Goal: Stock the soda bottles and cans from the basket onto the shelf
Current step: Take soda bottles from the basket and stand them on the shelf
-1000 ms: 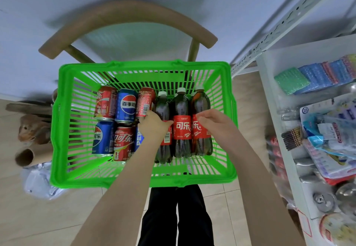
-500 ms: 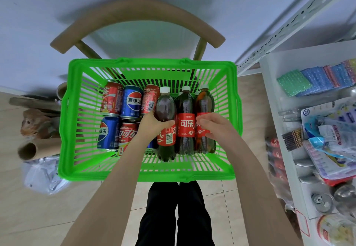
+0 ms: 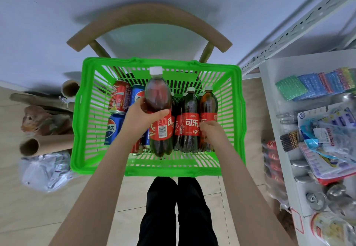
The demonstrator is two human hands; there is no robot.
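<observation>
- Head view: a white-capped, red-labelled plastic cola bottle (image 3: 158, 95) is grasped by the left hand (image 3: 142, 119); the thumb and fingers (image 3: 159, 113) are wrapped round its body at the label's upper edge, so the cap lies beyond the fingertips and the base below the heel of the palm; it is held above the green slatted plastic basket (image 3: 173, 170).
- The right hand (image 3: 211, 133) is clenched on an amber-tinted plastic bottle (image 3: 208, 103) lying at the end of the row; its fingers (image 3: 207, 125) are curled over the red label; a third dark bottle (image 3: 189, 108) lies just beside the thumb, touching.
- The step in hand is judged to be the lift-out towards the white metal shelf (image 3: 269, 83), which lies beyond the right hand's outer fingers; the cola bottle should be turned upright and carried over the basket rim with the grip kept round the waist; the amber-tinted plastic bottle should be drawn straight up, so that its neighbour is not rolled.
- Red and blue aluminium cans (image 3: 119, 99) lie on the knuckle side of the left hand, partly hidden under the wrist; they are not yet stocked.
</observation>
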